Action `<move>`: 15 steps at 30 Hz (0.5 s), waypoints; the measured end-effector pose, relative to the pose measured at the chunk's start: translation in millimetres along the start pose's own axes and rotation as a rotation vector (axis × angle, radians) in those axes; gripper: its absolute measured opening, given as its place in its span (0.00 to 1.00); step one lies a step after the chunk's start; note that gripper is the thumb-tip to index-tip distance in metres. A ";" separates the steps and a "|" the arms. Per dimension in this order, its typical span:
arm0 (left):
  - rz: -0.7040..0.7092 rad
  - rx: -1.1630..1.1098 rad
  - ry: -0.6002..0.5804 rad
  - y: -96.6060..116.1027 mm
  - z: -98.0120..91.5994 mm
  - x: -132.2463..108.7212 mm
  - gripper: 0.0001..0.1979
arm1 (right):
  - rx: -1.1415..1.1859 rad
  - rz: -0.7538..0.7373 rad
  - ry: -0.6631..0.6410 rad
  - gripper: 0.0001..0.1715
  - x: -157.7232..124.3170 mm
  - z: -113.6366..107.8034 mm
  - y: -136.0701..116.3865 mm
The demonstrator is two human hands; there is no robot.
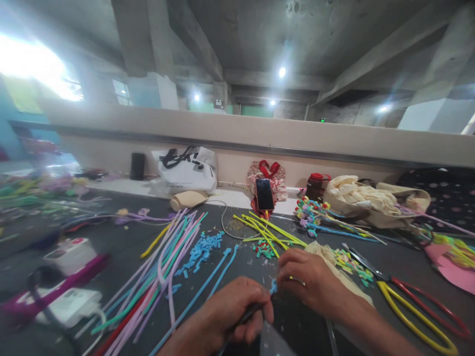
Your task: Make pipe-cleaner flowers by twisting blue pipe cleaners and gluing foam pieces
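My left hand (241,306) is closed around a dark, thin rod-like thing (248,315), whose kind I cannot make out. At its fingertips is a small fuzzy blue piece (273,287), like a bit of pipe cleaner. My right hand (309,277) pinches at that blue piece from the other side; its fingertips are partly hidden. Long blue pipe cleaners (208,284) lie beside my left hand, near a pile of short blue pieces (202,252). Yellow pipe cleaners (263,230) and small green and red pieces (264,248) lie beyond my hands.
Large scissors (389,282) with red and yellow handles lie at right. Mixed pipe cleaners (159,277) and a power strip (70,287) are at left. A phone (264,194) leans on a patterned bag, between a white bag (189,170) and a beige cloth bag (378,215).
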State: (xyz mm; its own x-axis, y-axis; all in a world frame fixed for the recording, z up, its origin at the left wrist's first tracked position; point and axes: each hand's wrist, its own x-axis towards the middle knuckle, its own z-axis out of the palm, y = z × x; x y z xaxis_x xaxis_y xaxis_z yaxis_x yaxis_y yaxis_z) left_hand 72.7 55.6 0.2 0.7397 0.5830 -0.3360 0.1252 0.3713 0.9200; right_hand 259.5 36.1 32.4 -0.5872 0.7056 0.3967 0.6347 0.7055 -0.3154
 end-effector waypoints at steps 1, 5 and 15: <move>-0.006 0.000 0.002 0.6 0.0 -0.4 0.14 | -0.007 -0.001 0.006 0.06 -0.2 1.1 0.4; -0.009 -0.003 -0.012 1.5 -0.6 -2.1 0.14 | -0.033 0.010 0.062 0.05 -1.2 6.4 0.5; 0.016 -0.014 0.002 -2.0 -0.9 0.6 0.14 | -0.120 -0.022 0.144 0.08 -2.5 11.6 0.5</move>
State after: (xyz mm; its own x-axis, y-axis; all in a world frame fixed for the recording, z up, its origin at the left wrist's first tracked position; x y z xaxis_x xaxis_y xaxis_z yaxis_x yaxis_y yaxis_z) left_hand 72.4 55.8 -2.0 0.7403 0.5904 -0.3214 0.1037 0.3720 0.9224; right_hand 255.5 35.5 21.3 -0.5286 0.6674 0.5245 0.6832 0.7012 -0.2037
